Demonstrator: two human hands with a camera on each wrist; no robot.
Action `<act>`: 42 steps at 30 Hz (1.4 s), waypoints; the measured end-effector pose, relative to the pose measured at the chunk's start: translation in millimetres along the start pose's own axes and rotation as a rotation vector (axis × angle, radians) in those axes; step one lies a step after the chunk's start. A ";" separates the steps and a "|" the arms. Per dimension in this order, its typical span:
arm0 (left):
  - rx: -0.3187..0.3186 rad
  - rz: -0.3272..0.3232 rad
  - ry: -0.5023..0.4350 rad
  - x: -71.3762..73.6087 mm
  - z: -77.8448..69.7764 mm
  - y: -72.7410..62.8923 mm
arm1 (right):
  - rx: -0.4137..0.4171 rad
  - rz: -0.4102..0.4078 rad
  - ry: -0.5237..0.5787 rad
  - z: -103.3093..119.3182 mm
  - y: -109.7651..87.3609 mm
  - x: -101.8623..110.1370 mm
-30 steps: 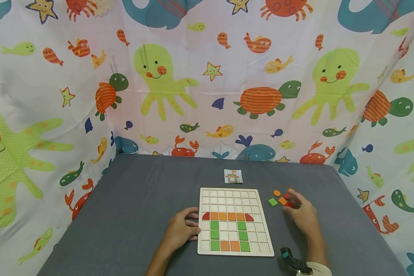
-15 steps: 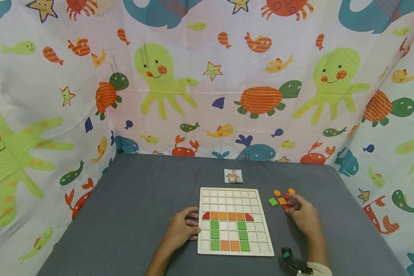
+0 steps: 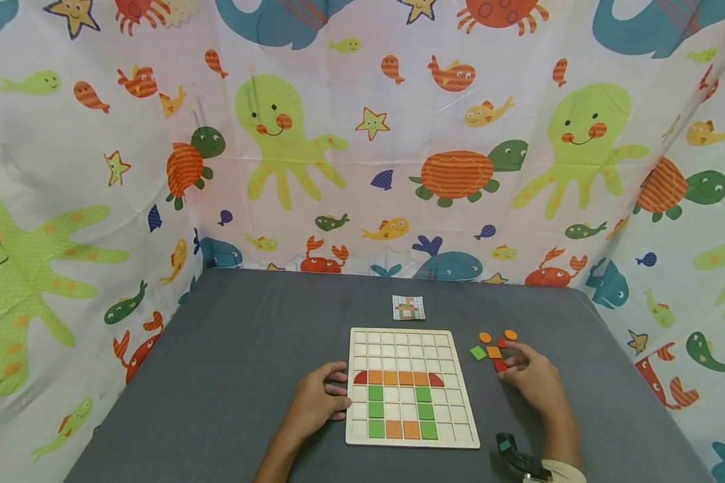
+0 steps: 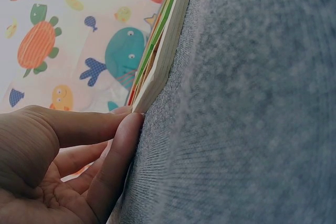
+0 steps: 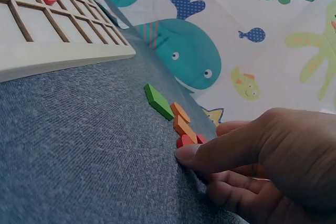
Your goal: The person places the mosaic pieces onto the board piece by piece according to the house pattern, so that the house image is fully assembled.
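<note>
A wooden grid board (image 3: 411, 342) lies on the grey table, with red, orange and green pieces filling its lower rows. My left hand (image 3: 320, 402) rests at the board's left edge, and its straight fingertips (image 4: 123, 129) touch the board's side (image 4: 163, 51). My right hand (image 3: 528, 376) sits at a small pile of loose pieces to the right of the board. Its thumb (image 5: 210, 153) presses on a red piece (image 3: 500, 366) (image 5: 187, 140), with the fingers curled beside it. A green square (image 3: 478, 353) (image 5: 158, 101) and an orange square (image 3: 494, 351) lie just beyond.
A small pattern card (image 3: 408, 308) lies behind the board. Two orange discs (image 3: 485, 337) sit at the far side of the pile. A dark device (image 3: 516, 457) is strapped to my right wrist. A sea-animal curtain encloses the table on three sides.
My right hand has drawn back slightly towards me, and the red piece at its thumb came with it. The left hand and board stayed still.
</note>
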State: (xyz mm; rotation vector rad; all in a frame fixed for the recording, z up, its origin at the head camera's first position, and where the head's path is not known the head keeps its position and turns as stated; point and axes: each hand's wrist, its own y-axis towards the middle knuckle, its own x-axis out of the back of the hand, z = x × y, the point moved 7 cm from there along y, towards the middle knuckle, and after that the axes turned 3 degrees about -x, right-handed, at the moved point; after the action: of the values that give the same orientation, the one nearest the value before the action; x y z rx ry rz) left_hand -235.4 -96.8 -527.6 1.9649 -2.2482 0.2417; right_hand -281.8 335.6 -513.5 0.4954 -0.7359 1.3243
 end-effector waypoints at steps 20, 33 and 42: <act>-0.003 0.012 -0.008 0.5 -0.2 -0.2 | 0.055 0.010 0.003 8.3 -3.1 -4.8; -0.003 0.008 -0.015 0.2 -1.5 -1.0 | 0.082 -0.003 -0.043 8.1 -2.5 -4.8; -0.003 0.006 -0.017 0.2 -1.1 -0.8 | 0.105 -0.031 0.001 18.1 -2.4 -5.0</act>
State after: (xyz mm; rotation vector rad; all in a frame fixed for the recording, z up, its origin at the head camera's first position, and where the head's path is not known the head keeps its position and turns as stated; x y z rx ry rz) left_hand -234.6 -97.0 -526.4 1.9665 -2.2637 0.2235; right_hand -283.3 319.0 -504.6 0.5874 -0.6580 1.3389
